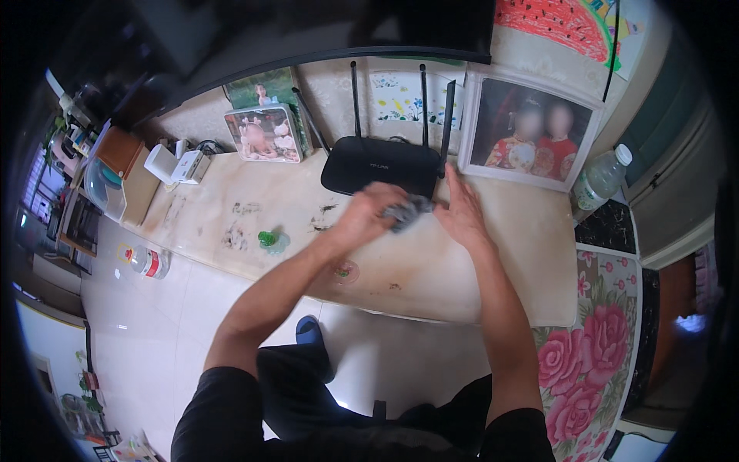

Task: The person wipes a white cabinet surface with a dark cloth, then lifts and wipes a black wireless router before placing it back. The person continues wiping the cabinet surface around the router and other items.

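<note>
My left hand [372, 215] holds a crumpled grey cloth [407, 212], blurred, over the cream stone-like tabletop [519, 248] just in front of a black TP-Link router [381, 166]. The router stands near the wall with several antennas raised. My right hand [460, 208] is at the router's right front corner, its fingers extended towards the base of the right antenna; the thumb is near the cloth. I cannot tell whether it touches the router. Dark marks [235, 235] show on the tabletop to the left. A small green object [267, 238] and a round clear piece [345, 271] lie on it.
Framed photos stand left [265, 136] and right [528, 127] of the router. A plastic bottle [600, 176] is at the right end; a white device [190, 166] and a storage box [135, 185] are at the left. A large black screen [323, 26] overhangs the back. Another bottle [147, 261] is beyond the front edge.
</note>
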`<state>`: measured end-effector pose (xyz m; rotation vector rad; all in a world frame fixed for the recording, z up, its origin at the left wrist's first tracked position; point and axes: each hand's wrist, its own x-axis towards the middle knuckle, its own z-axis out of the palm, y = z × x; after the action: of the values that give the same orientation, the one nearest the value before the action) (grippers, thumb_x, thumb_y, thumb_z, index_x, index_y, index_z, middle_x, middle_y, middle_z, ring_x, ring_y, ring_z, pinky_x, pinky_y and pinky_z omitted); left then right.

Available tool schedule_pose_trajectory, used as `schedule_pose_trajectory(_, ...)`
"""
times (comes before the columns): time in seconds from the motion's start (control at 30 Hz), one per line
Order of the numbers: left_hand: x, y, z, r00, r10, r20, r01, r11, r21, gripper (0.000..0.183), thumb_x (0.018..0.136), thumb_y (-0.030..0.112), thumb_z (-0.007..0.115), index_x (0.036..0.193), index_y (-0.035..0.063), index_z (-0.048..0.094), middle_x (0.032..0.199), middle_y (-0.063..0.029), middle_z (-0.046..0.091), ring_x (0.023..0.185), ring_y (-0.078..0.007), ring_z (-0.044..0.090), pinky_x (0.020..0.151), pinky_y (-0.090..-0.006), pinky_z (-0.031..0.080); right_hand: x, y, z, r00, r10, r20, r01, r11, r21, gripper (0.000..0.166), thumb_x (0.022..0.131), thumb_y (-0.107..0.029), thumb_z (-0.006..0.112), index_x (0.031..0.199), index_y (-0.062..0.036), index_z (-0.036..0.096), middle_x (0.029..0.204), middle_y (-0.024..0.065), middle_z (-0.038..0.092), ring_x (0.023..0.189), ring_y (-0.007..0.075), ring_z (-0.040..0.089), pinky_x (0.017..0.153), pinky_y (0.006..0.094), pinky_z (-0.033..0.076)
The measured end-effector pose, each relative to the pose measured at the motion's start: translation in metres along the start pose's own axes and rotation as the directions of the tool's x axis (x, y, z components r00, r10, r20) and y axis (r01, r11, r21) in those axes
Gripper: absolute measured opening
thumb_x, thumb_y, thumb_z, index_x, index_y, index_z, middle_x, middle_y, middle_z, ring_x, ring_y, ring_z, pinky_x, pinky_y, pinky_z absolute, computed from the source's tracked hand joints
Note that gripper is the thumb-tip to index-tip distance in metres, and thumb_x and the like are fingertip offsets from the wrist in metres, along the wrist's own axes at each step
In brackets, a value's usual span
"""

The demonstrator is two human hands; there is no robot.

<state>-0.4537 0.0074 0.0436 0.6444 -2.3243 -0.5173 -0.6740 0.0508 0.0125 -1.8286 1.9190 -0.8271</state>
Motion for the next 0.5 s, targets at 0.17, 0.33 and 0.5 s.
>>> schedule_pose_trajectory(0.17, 0.025, -0.071, -0.056, 0.982, -0.042, -0.183, 0.122, 0.886, 0.448, 0.041, 0.067, -0.005, 0.056, 0.108, -0.0029, 0.06, 0.117, -0.0213, 0.058, 0.111, -0.0387, 0.052, 0.096, -0.0408, 0.043, -0.001, -0.005, 0.008, 0.996, -0.081, -0.028, 0.082, 0.996, 0.026, 0.082, 0.078, -0.02, 0.061, 0.147, -0.0115, 0.019, 0.138, 0.018, 0.045, 0.128, 0.0362, 0.039, 0.108, 0.0463, 0.027)
schedule_pose_trajectory(0.33, 0.02, -0.091, -0.03, 0.972, 0.054, -0.228, 0.105, 0.769, 0.63, 0.027, 0.066, -0.004, 0.057, 0.092, -0.0003, 0.061, 0.106, -0.019, 0.061, 0.102, -0.0371, 0.054, 0.089, -0.0447, 0.042, -0.001, -0.006, 0.006, 0.996, -0.091, -0.007, 0.091, 0.995, 0.037, 0.085, 0.077, -0.024, 0.064, 0.148, -0.011, 0.019, 0.14, 0.018, 0.042, 0.129, 0.0366, 0.037, 0.109, 0.0448, 0.027)
schedule_pose_trajectory(0.5, -0.006, -0.023, -0.007, 0.985, -0.091, -0.145, 0.144, 0.898, 0.416, 0.034, 0.062, -0.008, 0.059, 0.095, -0.0025, 0.061, 0.108, -0.0181, 0.06, 0.104, -0.0362, 0.054, 0.092, -0.0422, 0.043, -0.003, -0.007, -0.004, 0.999, -0.001, 0.036, 0.0, 1.0, 0.029, 0.093, 0.074, -0.034, 0.07, 0.148, -0.0109, 0.017, 0.143, 0.0167, 0.039, 0.134, 0.0366, 0.032, 0.112, 0.0432, 0.023)
